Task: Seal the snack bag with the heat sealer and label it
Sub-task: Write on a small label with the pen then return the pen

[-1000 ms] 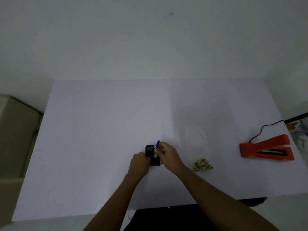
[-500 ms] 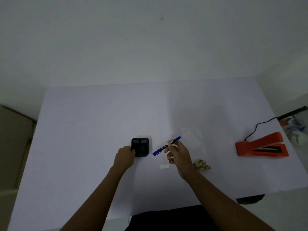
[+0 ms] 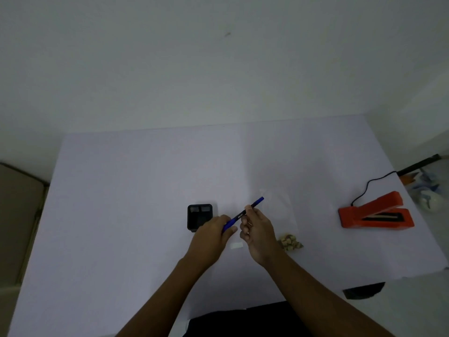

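Observation:
My right hand [image 3: 255, 229] holds a blue pen [image 3: 255, 203] near its middle, its far end pointing up and right. My left hand [image 3: 211, 235] grips the pen's near end. A small white label [image 3: 236, 245] lies on the table between my wrists. The clear snack bag [image 3: 279, 210] lies flat to the right of my hands, with its tan snacks [image 3: 290, 242] bunched at the near end. The orange heat sealer [image 3: 375, 214] stands with its jaw raised at the far right, apart from both hands.
A black pen holder [image 3: 199, 216] stands just left of my left hand. The sealer's black cord [image 3: 371, 183] runs off the table's right edge. A beige surface [image 3: 17, 215] lies beyond the table's left edge, and clutter [image 3: 427, 190] beyond its right.
My left hand has let go of the black pen holder and moved right onto the near end of the pen. My right hand still holds the pen, drawn out of the holder a second ago.

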The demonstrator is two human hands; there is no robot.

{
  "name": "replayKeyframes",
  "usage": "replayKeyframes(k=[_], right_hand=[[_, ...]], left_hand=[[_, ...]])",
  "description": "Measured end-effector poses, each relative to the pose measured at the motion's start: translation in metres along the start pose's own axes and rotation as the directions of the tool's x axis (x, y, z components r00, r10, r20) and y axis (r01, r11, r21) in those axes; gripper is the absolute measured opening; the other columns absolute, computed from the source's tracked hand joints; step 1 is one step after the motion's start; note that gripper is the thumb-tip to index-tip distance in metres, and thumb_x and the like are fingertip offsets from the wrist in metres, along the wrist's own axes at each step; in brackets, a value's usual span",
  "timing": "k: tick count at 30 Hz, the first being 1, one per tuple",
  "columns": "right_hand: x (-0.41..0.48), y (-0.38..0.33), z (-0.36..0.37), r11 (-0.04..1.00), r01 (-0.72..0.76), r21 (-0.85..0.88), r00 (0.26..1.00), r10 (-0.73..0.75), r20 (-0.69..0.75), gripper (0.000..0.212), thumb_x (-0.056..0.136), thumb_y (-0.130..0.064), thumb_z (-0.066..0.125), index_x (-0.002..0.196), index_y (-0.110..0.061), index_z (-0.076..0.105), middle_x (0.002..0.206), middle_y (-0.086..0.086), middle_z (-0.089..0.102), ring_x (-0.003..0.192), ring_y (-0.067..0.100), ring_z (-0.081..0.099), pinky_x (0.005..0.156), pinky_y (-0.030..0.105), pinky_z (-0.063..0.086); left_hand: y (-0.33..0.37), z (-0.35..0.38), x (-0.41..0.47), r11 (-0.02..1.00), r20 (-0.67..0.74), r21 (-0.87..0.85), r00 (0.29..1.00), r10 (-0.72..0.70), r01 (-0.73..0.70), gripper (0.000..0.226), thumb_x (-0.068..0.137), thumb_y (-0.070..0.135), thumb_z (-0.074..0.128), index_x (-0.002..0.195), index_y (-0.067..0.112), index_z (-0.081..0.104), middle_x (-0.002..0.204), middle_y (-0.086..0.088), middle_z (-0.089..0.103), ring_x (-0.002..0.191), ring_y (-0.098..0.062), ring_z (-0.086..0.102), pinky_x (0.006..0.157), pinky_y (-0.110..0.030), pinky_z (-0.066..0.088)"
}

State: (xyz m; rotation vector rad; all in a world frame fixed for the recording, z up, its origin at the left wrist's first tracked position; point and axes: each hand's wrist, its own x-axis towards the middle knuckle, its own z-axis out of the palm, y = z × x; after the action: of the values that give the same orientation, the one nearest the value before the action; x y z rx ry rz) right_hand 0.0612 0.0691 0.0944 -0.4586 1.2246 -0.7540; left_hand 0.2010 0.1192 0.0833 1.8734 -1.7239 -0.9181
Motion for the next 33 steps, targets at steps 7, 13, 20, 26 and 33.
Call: replayKeyframes(k=[7,13,20,26,33], right_hand=[[-0.004,0.001,-0.006,0.997,0.011,-0.079,1.000,-0.010,0.020,0.028,0.100,-0.033,0.052,0.092,-0.009,0.064,0.061,0.003,0.046,0.046,0.010,0.033,0.041,0.023,0.024],[-0.004,0.002,-0.004,0.994,0.006,-0.108,0.997,-0.014,-0.074,0.027,0.096,-0.032,0.060,0.106,-0.007,0.065,0.080,0.007,0.068,0.072,0.018,0.062,0.070,0.035,0.050],[-0.001,-0.003,-0.011,0.997,0.042,-0.066,0.998,-0.045,-0.047,0.023,0.100,-0.019,0.053,0.116,-0.005,0.061,0.091,0.019,0.067,0.064,0.021,0.061,0.059,0.031,0.049],[-0.003,-0.003,-0.010,0.992,-0.082,-0.097,0.991,0.091,0.096,0.015,0.094,-0.023,0.058,0.092,-0.009,0.064,0.075,0.015,0.061,0.056,0.017,0.048,0.053,0.029,0.032],[0.003,0.000,-0.006,0.995,-0.082,-0.064,0.995,0.078,-0.063,0.057,0.094,-0.051,0.054,0.052,-0.016,0.037,0.053,0.002,0.032,0.041,0.012,0.022,0.044,0.027,0.017]], left_hand=[[0.007,0.005,0.004,0.996,-0.012,0.069,0.998,0.061,-0.060,0.033,0.101,0.039,0.042,0.091,0.014,0.060,0.075,0.001,0.061,0.062,-0.012,0.053,0.054,-0.024,0.036],[0.021,0.001,0.002,0.996,0.027,-0.021,0.996,0.087,-0.086,0.035,0.100,0.043,0.043,0.076,0.020,0.056,0.059,0.012,0.049,0.050,-0.007,0.046,0.051,-0.015,0.031],[0.022,-0.003,0.001,0.970,-0.014,-0.237,0.998,0.060,-0.061,0.021,0.102,0.023,0.043,0.094,0.018,0.062,0.075,0.009,0.058,0.060,-0.007,0.053,0.057,-0.018,0.040],[0.005,-0.007,0.008,0.988,-0.008,-0.155,1.000,0.020,-0.021,0.031,0.100,0.024,0.048,0.131,0.021,0.052,0.109,0.005,0.056,0.082,-0.001,0.052,0.075,-0.004,0.039],[0.008,0.001,0.004,0.993,0.192,-0.119,0.981,0.014,0.009,0.045,0.103,0.035,0.032,0.071,0.016,0.056,0.066,0.002,0.056,0.061,-0.016,0.054,0.060,-0.020,0.037]])
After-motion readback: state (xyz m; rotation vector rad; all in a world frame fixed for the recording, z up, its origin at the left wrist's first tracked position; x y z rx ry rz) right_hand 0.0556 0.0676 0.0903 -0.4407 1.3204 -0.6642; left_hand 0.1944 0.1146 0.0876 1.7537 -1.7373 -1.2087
